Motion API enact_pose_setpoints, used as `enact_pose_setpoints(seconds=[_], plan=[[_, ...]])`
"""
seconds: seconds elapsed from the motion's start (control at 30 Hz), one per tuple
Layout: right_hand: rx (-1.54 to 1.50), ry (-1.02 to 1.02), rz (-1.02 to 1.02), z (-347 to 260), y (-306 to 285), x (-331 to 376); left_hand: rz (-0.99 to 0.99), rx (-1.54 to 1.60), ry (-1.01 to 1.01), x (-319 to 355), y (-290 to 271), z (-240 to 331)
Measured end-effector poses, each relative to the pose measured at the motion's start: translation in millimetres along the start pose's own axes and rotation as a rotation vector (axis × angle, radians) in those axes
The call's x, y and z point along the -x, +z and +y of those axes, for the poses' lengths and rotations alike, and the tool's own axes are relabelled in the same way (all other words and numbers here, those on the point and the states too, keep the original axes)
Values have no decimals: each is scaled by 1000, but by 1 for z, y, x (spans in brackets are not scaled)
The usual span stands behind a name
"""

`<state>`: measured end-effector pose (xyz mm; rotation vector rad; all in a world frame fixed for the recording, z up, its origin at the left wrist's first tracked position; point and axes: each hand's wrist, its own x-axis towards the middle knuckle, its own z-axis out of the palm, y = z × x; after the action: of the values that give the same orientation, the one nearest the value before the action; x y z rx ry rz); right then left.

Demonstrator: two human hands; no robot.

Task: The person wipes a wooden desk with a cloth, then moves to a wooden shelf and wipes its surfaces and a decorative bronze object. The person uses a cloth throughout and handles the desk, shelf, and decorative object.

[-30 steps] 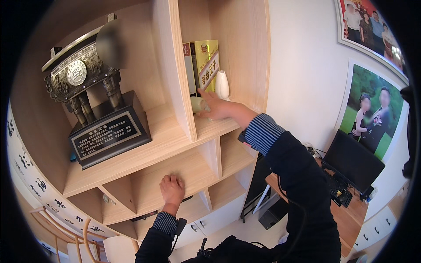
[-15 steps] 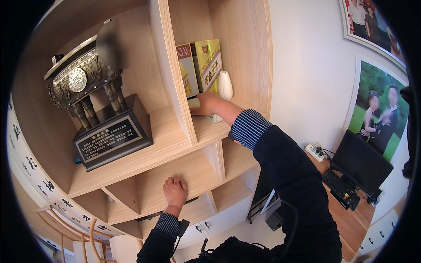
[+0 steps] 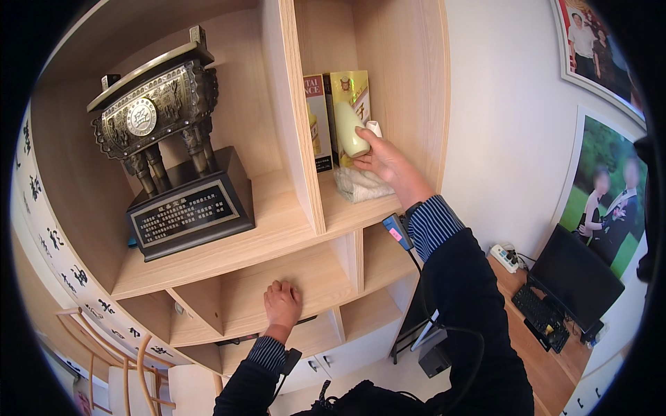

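Observation:
My right hand is closed round the lower end of a pale green vase and holds it up, tilted, in the narrow right compartment. Behind it stand a yellow box and a red-and-white box. A white vase shows only its top beyond my right hand. Below the held vase lies a folded whitish cloth on the shelf. My left hand rests on a lower shelf board, its fingers curled together, with nothing seen in them.
A bronze-coloured tripod-style vessel on a dark plaque base fills the left compartment. An upright wooden divider separates it from my right hand. To the right are a desk, a monitor and a white power strip.
My right hand has lifted the pale green vase up from low beside the divider and moved right. The whole view has shifted slightly. My left hand stays on its shelf.

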<state>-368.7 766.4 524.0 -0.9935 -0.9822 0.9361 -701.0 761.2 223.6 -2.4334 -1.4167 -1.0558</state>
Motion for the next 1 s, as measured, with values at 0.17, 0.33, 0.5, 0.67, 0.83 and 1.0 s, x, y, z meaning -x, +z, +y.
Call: enact_pose_setpoints(seconds=[0.17, 0.33, 0.5, 0.67, 0.83, 1.0], plan=[[202, -17, -32, -10, -8, -2, 18, 0, 18, 0, 3, -2], [616, -206, 20, -6, -10, -25, 38, -18, 15, 0, 3, -1], [988, -276, 100, -1, -2, -35, 17, -1, 11, 1, 0, 0], [1109, -199, 73, -1, 2, -37, 15, 1, 13, 1, 0, 1], [1253, -203, 22, -1, 2, -54, 12, 11, 10, 1, 0, 0], [1322, -110, -16, -2, 7, -65, 0, 7, 2, 2, 2, -2]])
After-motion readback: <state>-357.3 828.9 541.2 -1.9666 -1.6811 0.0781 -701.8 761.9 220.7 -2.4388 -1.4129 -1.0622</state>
